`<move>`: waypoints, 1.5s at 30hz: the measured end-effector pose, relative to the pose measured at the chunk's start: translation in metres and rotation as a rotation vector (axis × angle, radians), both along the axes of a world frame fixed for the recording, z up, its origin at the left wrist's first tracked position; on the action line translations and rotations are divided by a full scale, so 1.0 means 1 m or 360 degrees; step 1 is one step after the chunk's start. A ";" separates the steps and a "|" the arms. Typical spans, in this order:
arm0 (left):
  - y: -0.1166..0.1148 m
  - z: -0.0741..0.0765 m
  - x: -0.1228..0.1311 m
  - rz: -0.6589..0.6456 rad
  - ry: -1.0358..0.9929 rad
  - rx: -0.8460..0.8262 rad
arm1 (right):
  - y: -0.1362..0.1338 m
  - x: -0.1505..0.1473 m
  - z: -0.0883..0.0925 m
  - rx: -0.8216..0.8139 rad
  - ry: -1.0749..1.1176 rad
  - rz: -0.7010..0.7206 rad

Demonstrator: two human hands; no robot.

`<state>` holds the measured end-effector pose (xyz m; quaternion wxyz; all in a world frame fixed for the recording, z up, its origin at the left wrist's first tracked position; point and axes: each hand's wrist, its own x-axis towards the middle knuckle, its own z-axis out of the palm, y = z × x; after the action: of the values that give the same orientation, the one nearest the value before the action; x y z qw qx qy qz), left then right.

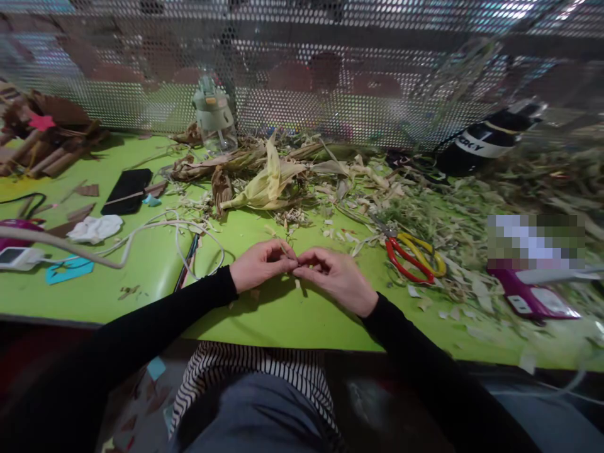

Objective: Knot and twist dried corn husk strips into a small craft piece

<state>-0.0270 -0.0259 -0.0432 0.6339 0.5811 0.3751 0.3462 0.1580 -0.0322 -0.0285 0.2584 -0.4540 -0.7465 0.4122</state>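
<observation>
Above the green table point(283, 321), my left hand point(262, 264) and my right hand point(337, 278) meet fingertip to fingertip. Both are closed in a pinch. What lies between the fingers is too small to make out; a thin pale strand seems to stick up by my left fingers. Just beyond them lies a yellowish corn husk point(268, 179) with its leaves spread, among dried husk scraps. To the right of my right hand rest scissors point(410, 258) with one red and one yellow handle, their blades partly covered by plant bits.
A white cable point(177, 242) loops left of my hands, near a dark pen point(192, 255). A phone point(126, 190) and crumpled white tissue point(94, 229) lie further left. At the back stand a drink bottle point(216, 119) and perforated panel point(292, 94). A purple glue gun point(533, 296) lies right, below a tilted black bottle point(486, 141).
</observation>
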 end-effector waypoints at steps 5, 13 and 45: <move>0.002 0.001 -0.003 -0.0095 0.0007 -0.0029 | 0.006 0.010 0.004 0.0010 -0.0087 0.0055; 0.000 0.005 -0.002 -0.0164 0.0071 0.0046 | 0.009 0.017 0.012 0.0192 -0.0127 -0.0067; -0.001 0.008 0.000 -0.0056 -0.0331 -0.0452 | 0.002 0.006 0.007 0.0664 -0.0166 0.0009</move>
<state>-0.0270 -0.0269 -0.0351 0.7510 0.4532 0.3424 0.3367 0.1640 -0.0305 -0.0215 0.3066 -0.4092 -0.8293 0.2254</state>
